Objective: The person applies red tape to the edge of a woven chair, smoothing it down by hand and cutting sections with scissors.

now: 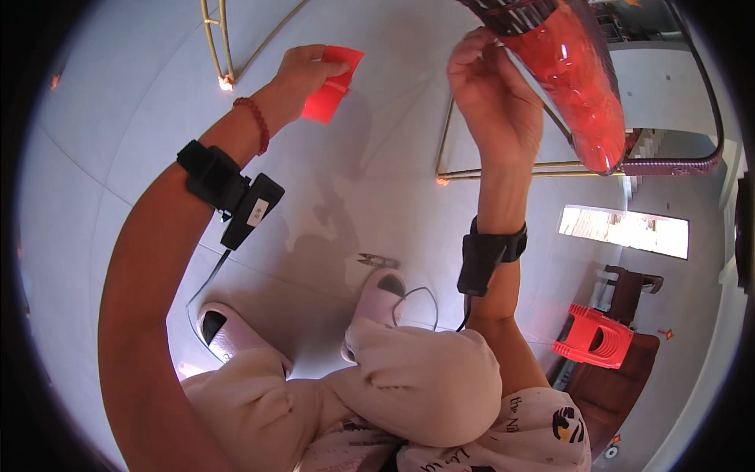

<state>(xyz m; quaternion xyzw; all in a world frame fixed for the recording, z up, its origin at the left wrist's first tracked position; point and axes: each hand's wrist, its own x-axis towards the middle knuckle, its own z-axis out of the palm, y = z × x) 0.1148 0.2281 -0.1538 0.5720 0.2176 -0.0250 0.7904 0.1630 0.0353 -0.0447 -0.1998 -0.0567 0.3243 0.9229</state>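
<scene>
Held between the thumb and fingers of my left hand (301,72) is a folded red sheet (325,106), thin like paper or card. My right hand (497,98) is raised at the side of a dark woven basket (519,17). Its thumb and fingertips are pinched together by the basket's edge; whatever is between them is too small to make out. Shiny red clear wrap (562,67) covers the basket's side, and a dark brown handle (668,167) curves around it. Small metal thread snips (378,259) lie on the floor by my right slipper (377,297).
Thin gold metal legs (443,141) stand beneath the basket, with more gold rods (223,47) at the far left. Further right, a red plastic stool (594,337) rests on dark wooden furniture (605,393). Cables hang from the black wrist straps (211,175) on my arms.
</scene>
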